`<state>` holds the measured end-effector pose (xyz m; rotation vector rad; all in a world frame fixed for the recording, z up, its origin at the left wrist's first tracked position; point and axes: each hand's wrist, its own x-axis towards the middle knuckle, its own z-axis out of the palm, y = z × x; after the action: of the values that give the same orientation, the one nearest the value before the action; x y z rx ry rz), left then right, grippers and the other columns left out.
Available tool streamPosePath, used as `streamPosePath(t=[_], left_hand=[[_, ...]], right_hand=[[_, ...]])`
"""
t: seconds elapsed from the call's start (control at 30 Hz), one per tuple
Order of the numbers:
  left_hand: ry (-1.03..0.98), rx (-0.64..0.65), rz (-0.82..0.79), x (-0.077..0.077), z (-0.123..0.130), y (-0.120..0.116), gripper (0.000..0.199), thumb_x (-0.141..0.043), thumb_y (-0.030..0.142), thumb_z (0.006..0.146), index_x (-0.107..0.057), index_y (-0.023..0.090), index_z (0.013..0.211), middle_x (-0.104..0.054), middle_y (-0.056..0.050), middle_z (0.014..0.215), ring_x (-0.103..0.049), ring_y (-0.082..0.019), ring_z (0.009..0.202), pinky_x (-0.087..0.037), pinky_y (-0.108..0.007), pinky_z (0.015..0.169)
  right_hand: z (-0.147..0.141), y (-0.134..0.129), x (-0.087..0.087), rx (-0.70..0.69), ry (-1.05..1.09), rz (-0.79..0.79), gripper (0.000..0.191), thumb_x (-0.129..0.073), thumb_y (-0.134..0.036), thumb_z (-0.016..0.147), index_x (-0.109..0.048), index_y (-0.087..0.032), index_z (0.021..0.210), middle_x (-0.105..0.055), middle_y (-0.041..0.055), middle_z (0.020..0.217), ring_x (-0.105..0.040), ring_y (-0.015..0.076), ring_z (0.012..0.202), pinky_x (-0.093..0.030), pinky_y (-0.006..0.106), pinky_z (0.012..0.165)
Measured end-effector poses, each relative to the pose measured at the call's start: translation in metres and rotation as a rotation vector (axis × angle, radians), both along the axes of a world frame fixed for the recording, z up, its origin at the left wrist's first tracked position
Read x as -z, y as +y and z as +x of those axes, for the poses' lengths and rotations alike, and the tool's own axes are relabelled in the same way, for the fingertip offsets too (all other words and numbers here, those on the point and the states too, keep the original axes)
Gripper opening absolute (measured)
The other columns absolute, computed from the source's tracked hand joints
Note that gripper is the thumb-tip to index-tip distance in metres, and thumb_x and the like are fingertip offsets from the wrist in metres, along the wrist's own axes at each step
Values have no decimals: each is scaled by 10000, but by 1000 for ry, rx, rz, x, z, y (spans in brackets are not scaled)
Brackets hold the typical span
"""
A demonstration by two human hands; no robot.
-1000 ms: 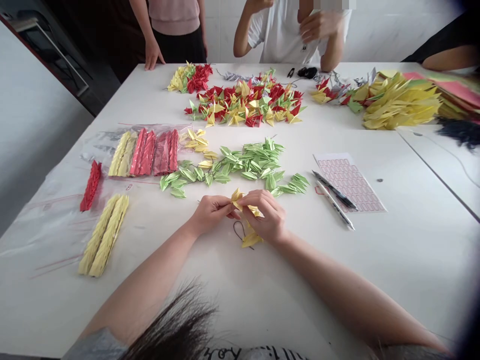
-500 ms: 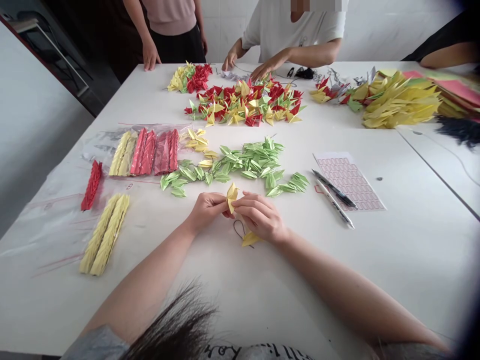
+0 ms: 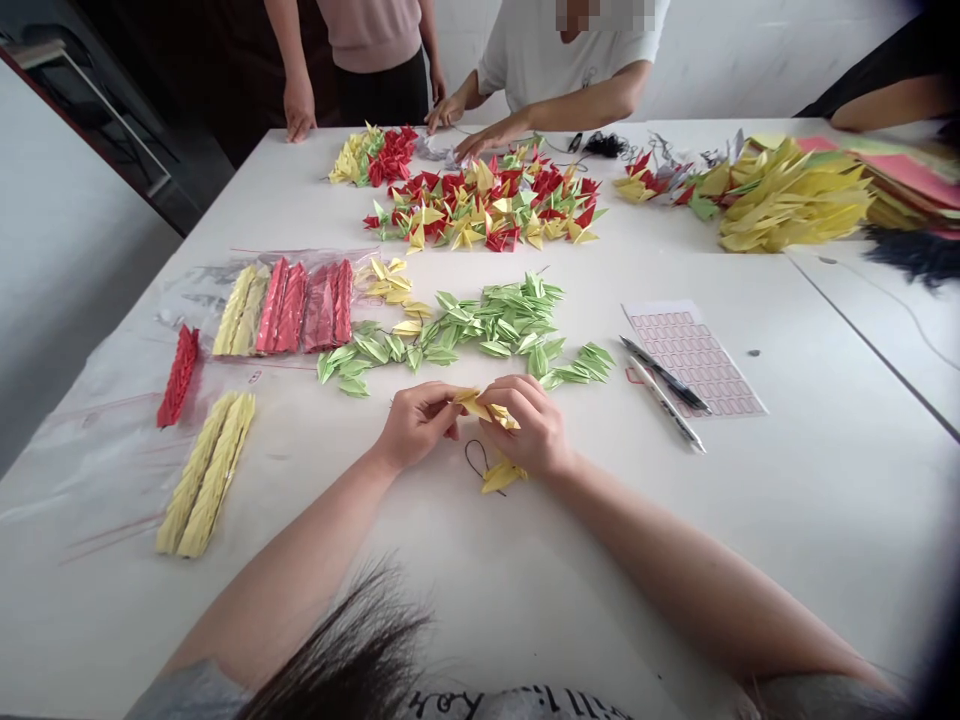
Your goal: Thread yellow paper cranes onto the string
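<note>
Between my two hands, just above the white table (image 3: 600,560), is a folded yellow paper piece (image 3: 472,402). My left hand (image 3: 420,422) pinches its left end, and my right hand (image 3: 526,424) grips its right side with curled fingers. Below my right hand another yellow folded piece (image 3: 501,478) lies on the table beside a thin dark looped cord (image 3: 474,457). Beyond my hands spreads a pile of green folded paper pieces (image 3: 517,312), with a few yellow ones (image 3: 394,282) at its upper left.
Bagged red and yellow folded strips (image 3: 283,305) lie left, near a yellow bundle (image 3: 206,475) and a red strip (image 3: 180,375). Pens (image 3: 664,378) rest on a printed sheet (image 3: 697,360) at right. Mixed paper cranes (image 3: 487,205) lie farther back, near a co-worker's hands (image 3: 491,135).
The yellow piece in my hands has turned from upright to nearly sideways, and my right fingers now reach over it. The view has shifted slightly. The co-worker's hands have moved a little left.
</note>
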<state>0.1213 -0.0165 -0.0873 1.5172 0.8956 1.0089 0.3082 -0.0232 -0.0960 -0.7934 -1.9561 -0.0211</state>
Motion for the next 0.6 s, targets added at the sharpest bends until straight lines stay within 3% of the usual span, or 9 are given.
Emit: streamPosePath(t=[0.13, 0.33, 0.5, 0.6], left_hand=[[-168, 43, -167, 0, -2, 2, 438, -629, 482, 883, -667, 169, 1187, -685, -27, 783, -644, -118, 537, -530, -242, 533], [-195, -27, -246, -3, 0, 5, 335, -739, 446, 804, -724, 155, 970, -717, -32, 740, -690, -145, 630, -562, -250, 618], [-240, -51, -284, -1, 2, 5, 332, -804, 422, 745, -681, 157, 904, -728, -19, 771, -687, -124, 615, -565, -236, 622], [-264, -99, -288, -1, 3, 6, 389, -833, 407, 713, -663, 171, 971, -706, 11, 743, -692, -119, 622, -563, -221, 615]], right_hand=[[3, 2, 0, 16, -28, -10, 141, -594, -127, 896, -591, -251, 965, -700, 29, 856, -647, 186, 796, -494, 349, 759], [5, 4, -1, 102, -64, 10, 131, -604, -120, 899, -615, -247, 924, -716, 35, 920, -632, 198, 849, -463, 358, 756], [3, 3, 0, 134, -18, -28, 164, -569, -85, 900, -621, -241, 907, -707, 56, 998, -629, 215, 877, -475, 380, 762], [1, -1, -3, 120, 77, -120, 219, -484, -73, 926, -607, -235, 1006, -685, 77, 1022, -634, 220, 918, -495, 400, 800]])
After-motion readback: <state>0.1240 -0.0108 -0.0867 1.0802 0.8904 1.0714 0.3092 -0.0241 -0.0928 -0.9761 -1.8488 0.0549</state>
